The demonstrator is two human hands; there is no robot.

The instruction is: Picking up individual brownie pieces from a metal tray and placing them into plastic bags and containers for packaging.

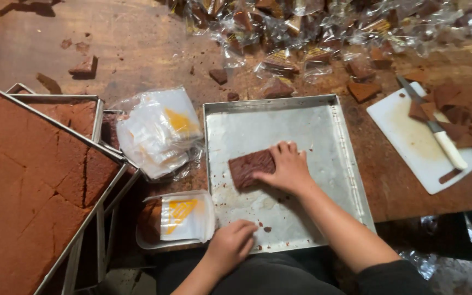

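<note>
Left hand (230, 245), fingers curled, rests on near edge of the shallow rectangular metal tray (323, 131), just beside a clear plastic bag with yellow print (184, 217). Right hand (288, 166), fingers spread flat, presses the dark brown rectangular cake slice (249, 166) at tray centre. Stack of clear bags (157, 131) off the tray's left edge. White cutting board with white-handled knife (443, 143) toward the wooden tabletop's right edge.

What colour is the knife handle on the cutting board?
The knife handle is white or cream, seen in the head view, lying on the white cutting board.
</note>
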